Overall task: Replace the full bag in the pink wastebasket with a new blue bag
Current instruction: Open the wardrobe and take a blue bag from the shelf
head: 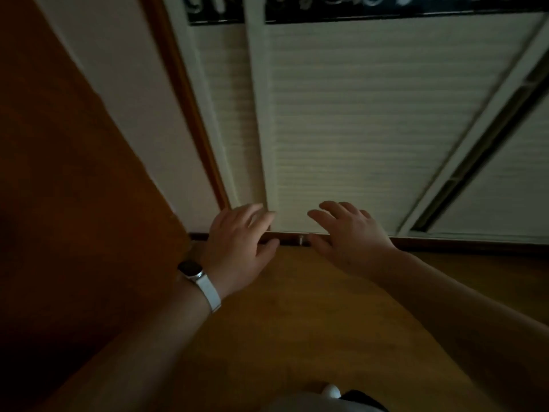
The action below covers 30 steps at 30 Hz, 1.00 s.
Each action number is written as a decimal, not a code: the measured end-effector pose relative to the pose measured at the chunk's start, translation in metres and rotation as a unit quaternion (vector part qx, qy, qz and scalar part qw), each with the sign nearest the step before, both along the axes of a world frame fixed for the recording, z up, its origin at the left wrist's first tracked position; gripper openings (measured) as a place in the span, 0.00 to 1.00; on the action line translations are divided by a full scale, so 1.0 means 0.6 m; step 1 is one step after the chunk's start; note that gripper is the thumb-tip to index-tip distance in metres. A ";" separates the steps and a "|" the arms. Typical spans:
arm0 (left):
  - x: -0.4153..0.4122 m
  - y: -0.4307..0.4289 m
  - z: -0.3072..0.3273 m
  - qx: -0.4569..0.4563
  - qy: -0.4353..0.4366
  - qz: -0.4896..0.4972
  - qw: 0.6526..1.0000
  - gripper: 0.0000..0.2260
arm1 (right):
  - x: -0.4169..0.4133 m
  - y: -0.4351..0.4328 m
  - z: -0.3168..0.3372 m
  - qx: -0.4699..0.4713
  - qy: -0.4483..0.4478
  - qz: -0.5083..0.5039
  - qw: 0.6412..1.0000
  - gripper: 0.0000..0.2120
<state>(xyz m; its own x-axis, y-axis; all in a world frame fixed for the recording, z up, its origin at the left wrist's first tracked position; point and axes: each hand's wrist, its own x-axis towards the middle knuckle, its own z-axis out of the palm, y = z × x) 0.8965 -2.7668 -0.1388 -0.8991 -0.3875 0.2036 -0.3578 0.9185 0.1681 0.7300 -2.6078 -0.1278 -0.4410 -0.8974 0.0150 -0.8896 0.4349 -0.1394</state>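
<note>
Neither the pink wastebasket nor any bag is in view. My left hand [237, 245], with a white-strapped watch on its wrist, reaches forward with fingers spread, its fingertips at the lower edge of a white louvered sliding door [356, 129]. My right hand [350, 236] is stretched out beside it, palm down and fingers apart, in front of the same door's bottom. Both hands hold nothing. The picture is dim and blurred.
A dark floor track [445, 243] runs under the louvered doors. A brown wooden door [59, 203] stands close on the left, with a strip of white wall [133, 99] beside it. Wooden floor [297, 322] lies below my arms. A second louvered panel [505, 179] is at right.
</note>
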 end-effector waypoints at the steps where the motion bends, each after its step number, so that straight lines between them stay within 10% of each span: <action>1: -0.044 0.016 0.007 -0.003 0.005 -0.017 1.000 0.22 | -0.034 0.028 0.003 0.000 0.003 -0.021 1.000 0.25; 30: -0.972 0.444 0.000 -0.016 0.002 -0.493 0.870 0.24 | -0.574 0.553 0.043 0.000 -0.003 -0.517 0.856 0.26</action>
